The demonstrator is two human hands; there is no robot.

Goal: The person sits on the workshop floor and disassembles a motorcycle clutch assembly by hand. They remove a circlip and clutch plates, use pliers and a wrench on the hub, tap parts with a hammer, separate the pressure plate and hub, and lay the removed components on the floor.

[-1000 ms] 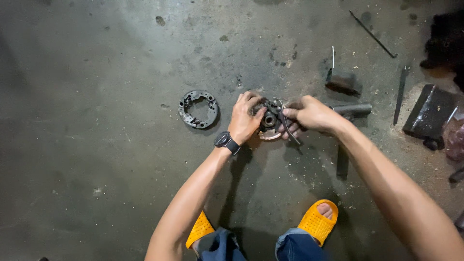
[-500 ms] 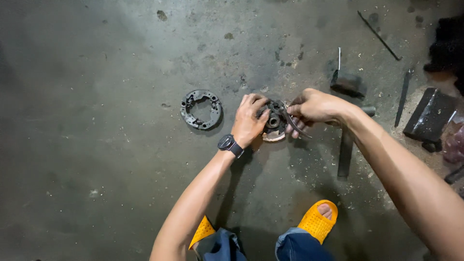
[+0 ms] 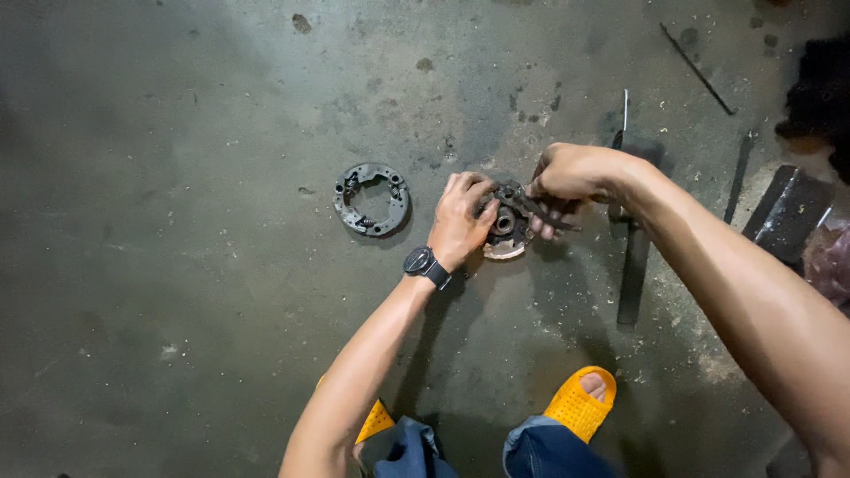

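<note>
A round, greasy metal part (image 3: 506,232) with a hub in its middle lies on the concrete floor (image 3: 177,292). My left hand (image 3: 462,219), with a black watch on its wrist, presses on the part's left side and steadies it. My right hand (image 3: 567,175) grips dark pliers (image 3: 540,211), whose jaws bear on the top of the part. A second, ring-shaped metal plate (image 3: 372,198) lies flat on the floor to the left, apart from both hands.
A dark flat bar (image 3: 632,274) lies on the floor just right of the part. A thin rod (image 3: 697,56), another bar (image 3: 737,177) and a dark block (image 3: 788,212) lie at the far right. My feet in orange slippers (image 3: 580,405) are at the bottom.
My right hand has lifted and swung up over the part with the pliers. The left hand stays on the part. The view has shifted slightly.
</note>
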